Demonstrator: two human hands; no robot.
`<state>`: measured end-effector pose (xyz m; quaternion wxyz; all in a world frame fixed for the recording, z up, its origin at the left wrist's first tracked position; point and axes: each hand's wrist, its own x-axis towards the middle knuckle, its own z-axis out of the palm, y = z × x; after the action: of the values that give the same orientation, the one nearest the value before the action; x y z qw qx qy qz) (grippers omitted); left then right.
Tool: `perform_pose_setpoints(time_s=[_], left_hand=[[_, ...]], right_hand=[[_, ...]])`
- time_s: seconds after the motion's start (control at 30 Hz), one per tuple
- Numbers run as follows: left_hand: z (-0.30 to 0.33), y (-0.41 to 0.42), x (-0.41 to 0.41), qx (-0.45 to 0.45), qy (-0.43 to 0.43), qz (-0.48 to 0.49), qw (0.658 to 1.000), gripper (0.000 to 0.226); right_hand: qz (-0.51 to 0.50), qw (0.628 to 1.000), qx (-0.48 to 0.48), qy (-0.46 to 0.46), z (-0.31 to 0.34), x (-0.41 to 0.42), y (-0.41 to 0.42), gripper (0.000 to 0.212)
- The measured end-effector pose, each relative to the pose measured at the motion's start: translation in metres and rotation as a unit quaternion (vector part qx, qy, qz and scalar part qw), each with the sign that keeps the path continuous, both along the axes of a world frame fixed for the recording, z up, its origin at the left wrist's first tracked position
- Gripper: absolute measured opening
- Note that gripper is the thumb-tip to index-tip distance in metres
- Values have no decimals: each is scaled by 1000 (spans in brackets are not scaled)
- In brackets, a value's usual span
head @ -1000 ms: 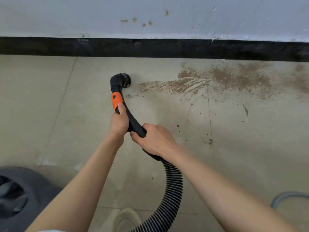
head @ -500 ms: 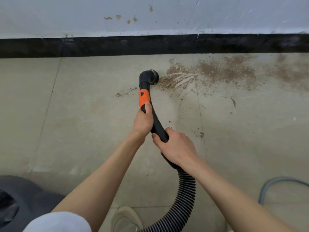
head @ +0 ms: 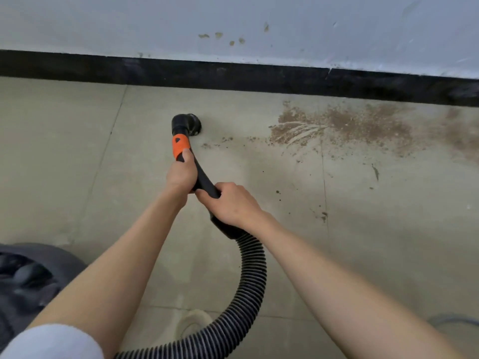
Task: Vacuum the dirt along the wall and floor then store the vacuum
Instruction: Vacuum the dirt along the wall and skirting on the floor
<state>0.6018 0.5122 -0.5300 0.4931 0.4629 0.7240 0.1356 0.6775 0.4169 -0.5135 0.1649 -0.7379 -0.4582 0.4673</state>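
Note:
A black vacuum wand with an orange band (head: 180,146) ends in a round brush nozzle (head: 190,124) that sits on the floor tiles. My left hand (head: 181,174) grips the wand just below the orange band. My right hand (head: 230,203) grips the wand lower down, where the ribbed black hose (head: 250,278) begins. Brown dirt (head: 344,125) is spread over the floor to the right of the nozzle, close to the black skirting (head: 233,73). A few crumbs (head: 225,139) lie just right of the nozzle.
The dark vacuum body (head: 28,283) stands at the lower left. A pale shoe (head: 193,322) shows at the bottom centre, behind the hose loop. A grey cable (head: 451,321) curves at the lower right. The white wall (head: 233,22) carries small brown spots.
The nozzle has moved left, away from the edge of the dirt patch. Both hands keep their grip on the wand. The thin trail of dirt left of the patch is mostly gone.

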Motion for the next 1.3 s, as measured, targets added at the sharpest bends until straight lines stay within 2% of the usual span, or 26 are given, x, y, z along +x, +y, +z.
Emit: perform_pose_setpoints(time_s=[0.17,0.47,0.57,0.77,1.3], left_hand=[[-7,-35,-36,2,-3,30,1000,41],[-20,-73,-33,-24,-80,58,995,50],[-19,-74,-21,-42,-101,44,993,61],[-14,-73,8,-51,-127,1,991,49],[-14,-84,62,-60,-98,-125,985,57]], right_hand=[[35,999,-7,-6,-9,-28,-31,40],[62,996,-7,-70,1,-18,-67,41],[54,994,-8,-95,5,-9,-72,40],[9,994,-13,-112,8,7,-78,40],[-97,991,-13,-91,2,38,-103,42]])
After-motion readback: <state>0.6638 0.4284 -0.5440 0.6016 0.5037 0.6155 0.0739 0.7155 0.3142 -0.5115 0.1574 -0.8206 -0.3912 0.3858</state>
